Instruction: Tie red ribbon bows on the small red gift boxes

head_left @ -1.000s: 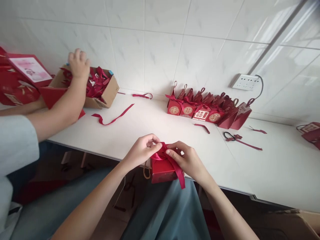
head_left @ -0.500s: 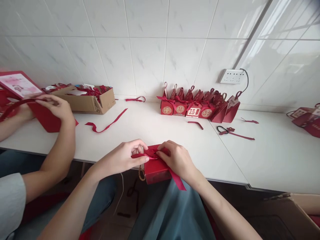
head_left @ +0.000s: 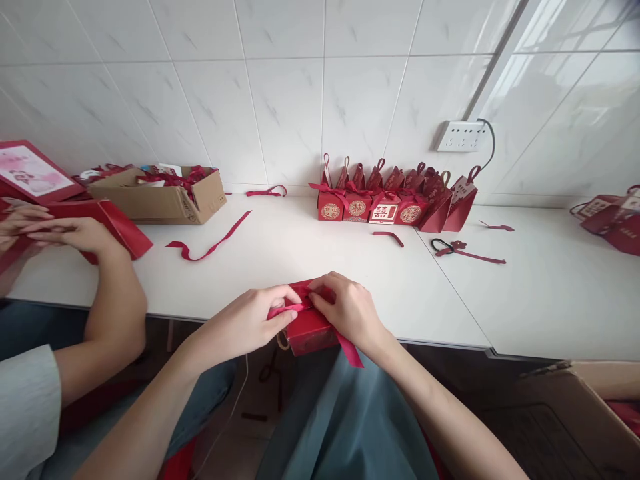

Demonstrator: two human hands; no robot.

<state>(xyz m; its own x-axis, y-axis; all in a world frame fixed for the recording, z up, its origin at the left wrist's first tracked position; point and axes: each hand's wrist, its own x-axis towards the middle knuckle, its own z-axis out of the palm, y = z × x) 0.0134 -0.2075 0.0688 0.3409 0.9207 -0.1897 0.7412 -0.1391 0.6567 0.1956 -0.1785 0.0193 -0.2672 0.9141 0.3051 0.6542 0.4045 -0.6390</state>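
A red gift box rests at the table's front edge, close to my lap. Across its top lies a red ribbon, one tail hanging down at the right. My left hand pinches the ribbon at the box's left side, thumb and fingers nearly together. From the right, my right hand grips the ribbon near the middle of the box top, its knuckles covering part of it. Whether a knot lies between the fingers is hidden.
Several finished-looking red boxes stand in a row by the wall. A cardboard box holds ribbons and cards. Loose ribbon and a black loop lie on the table. At left, a co-worker's hands handle a larger red box.
My left fingers have closed further on the ribbon. The view has shifted slightly. The co-worker's hands have moved left and lower along their red box.
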